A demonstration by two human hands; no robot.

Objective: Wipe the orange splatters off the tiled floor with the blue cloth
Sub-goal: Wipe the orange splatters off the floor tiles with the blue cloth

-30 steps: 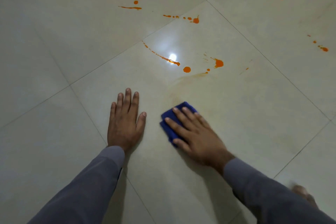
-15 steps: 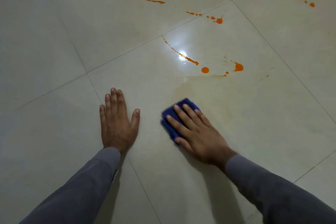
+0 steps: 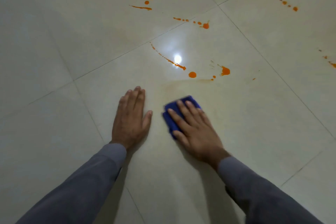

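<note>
Blue cloth (image 3: 181, 112) is lying flat on the tiled floor (image 3: 54, 132), w/ right hand (image 3: 195, 129) pressing it, fingers straight. Nearest orange splatters (image 3: 192, 74) are sitting just ahead, streak running diagonally up-left. Right hand's nearer; next wipe prob. forward. Left hand (image 3: 131, 118) is resting flat on the floor beside, fingers straight, holding nothing.
</note>
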